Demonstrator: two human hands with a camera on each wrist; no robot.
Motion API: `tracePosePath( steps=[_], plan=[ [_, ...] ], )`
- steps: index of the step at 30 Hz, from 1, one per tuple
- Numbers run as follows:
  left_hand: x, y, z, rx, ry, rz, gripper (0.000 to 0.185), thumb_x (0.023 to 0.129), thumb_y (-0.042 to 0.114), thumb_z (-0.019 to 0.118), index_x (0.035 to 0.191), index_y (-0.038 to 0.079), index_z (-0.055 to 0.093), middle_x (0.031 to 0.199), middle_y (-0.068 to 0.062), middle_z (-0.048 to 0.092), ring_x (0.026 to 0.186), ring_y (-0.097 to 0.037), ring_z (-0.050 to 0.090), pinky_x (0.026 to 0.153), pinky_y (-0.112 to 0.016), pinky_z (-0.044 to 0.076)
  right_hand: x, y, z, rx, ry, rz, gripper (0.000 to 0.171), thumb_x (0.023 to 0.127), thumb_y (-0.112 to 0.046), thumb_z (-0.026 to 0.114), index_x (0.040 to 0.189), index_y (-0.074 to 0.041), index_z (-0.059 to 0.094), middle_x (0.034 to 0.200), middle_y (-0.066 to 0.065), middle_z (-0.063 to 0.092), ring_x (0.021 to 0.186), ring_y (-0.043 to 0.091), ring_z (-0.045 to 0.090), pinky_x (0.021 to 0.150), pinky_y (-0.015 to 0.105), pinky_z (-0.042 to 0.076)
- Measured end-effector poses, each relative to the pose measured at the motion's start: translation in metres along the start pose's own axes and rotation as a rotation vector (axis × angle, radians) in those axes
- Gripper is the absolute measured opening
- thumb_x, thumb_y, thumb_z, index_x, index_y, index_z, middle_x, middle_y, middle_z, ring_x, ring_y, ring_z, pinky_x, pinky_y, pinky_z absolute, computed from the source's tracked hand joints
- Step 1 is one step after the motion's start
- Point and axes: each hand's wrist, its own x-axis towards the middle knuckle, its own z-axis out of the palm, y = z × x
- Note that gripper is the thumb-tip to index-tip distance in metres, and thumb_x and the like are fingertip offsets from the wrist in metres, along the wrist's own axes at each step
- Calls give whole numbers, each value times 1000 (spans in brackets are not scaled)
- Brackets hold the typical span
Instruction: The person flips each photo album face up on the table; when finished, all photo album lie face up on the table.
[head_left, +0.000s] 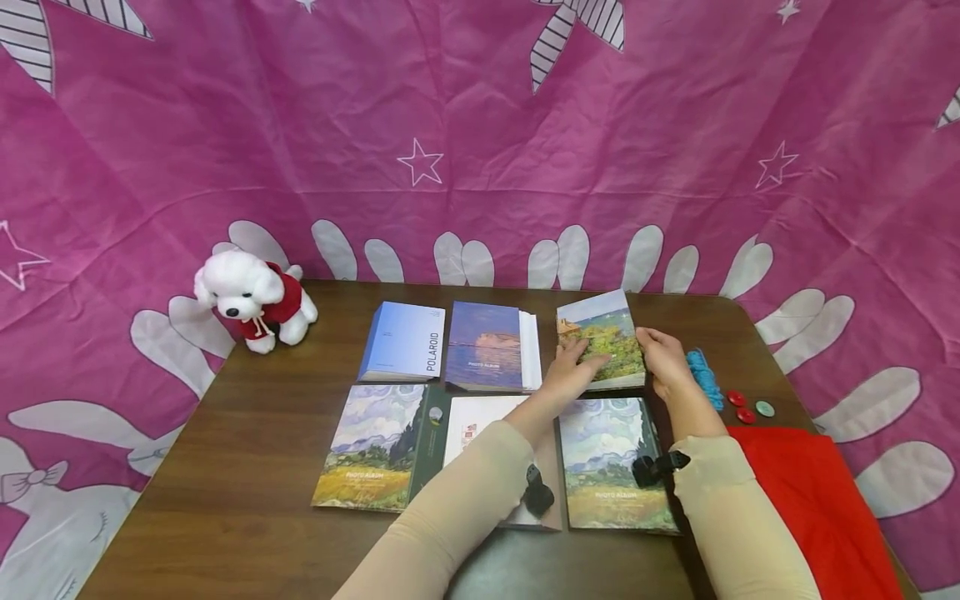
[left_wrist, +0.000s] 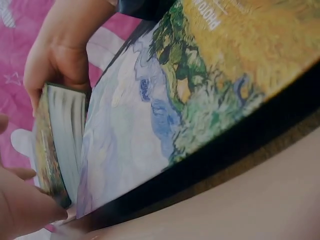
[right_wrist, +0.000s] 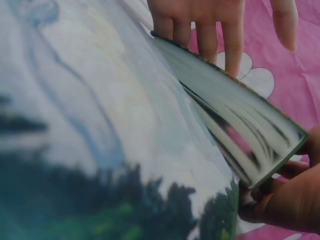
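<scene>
At the back right of the table, a photo album (head_left: 611, 333) with a yellow-green garden and sea picture lies between both hands. My left hand (head_left: 572, 373) rests on its cover, fingers spread and fairly straight. At its right edge my right hand (head_left: 663, 358) grips the album, thumb and fingers about the corner. The right wrist view shows the album's page edges (right_wrist: 225, 105) slightly fanned, with gaps between some leaves. In front of it lies a landscape-covered photo album (head_left: 611, 467), which fills much of both wrist views.
Left of the hands are a purple seascape album (head_left: 483, 346) and a blue Polaroid album (head_left: 405, 342). Nearer lie another landscape album (head_left: 375, 450) and a white-covered one (head_left: 480, 408). A plush dog (head_left: 258, 296), blue yarn (head_left: 703, 379), buttons (head_left: 736, 399) and red cloth (head_left: 810, 492) flank them.
</scene>
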Motion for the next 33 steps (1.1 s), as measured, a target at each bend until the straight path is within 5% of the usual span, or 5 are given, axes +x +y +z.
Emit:
tracePosePath(
  steps=[6,14,19,22,33],
  plan=[
    [4,7,9,-19,-11,21,65,100,62,46,157,31,39,167,3,23,155,-27,12,122,-58,15,-5,-7,0,177,67,-37,53,108,-36,47,157,-18,41,164,8,27,149,26,25,121,47,22],
    [4,19,10,-262,-33,80,70,100,54,50,160,23,32,162,-3,36,141,-28,44,111,-43,42,-17,-23,6,505,-74,-211,29,108,-24,49,133,-20,62,126,-5,57,111,10,52,84,20,52],
    [-2,23,-6,-210,48,142,77,101,55,51,163,20,22,166,-1,26,147,-26,35,114,-41,39,-11,-8,6,129,-186,-84,52,108,-30,48,155,-9,39,145,11,50,128,23,51,101,35,48],
    [1,18,-13,-120,82,117,77,102,58,46,162,15,24,169,1,17,152,-26,23,121,-46,25,-5,0,4,-119,-267,-1,76,106,-45,47,161,-2,16,163,23,22,148,40,24,116,57,31],
    [12,-3,-36,-86,-7,26,68,104,56,36,157,15,38,165,-6,30,151,-32,24,121,-57,19,-11,2,-7,-245,-204,0,79,103,-54,49,158,-3,24,164,24,19,149,46,21,115,60,31]
  ],
)
